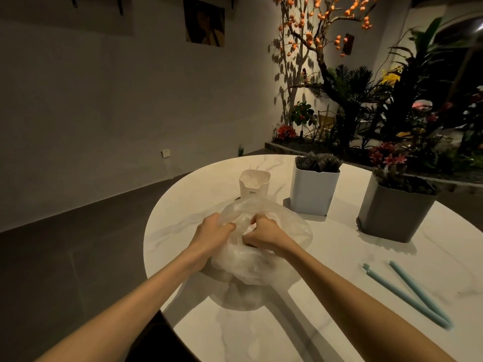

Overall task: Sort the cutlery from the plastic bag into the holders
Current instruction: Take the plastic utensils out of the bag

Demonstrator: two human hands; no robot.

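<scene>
Hands [236, 232] clutching crinkled translucent plastic bag [264, 259]

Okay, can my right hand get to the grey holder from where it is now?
Probably yes, once it lets go. The right hand is gripping the plastic bag, and bare table lies between it and the grey holder on that side, with nothing standing in between.

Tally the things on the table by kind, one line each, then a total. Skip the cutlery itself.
Holders: 3, one small white, one tall white, one grey
Plastic bag: 1
Blue clip: 1, lying open in a V
Total: 5
</scene>
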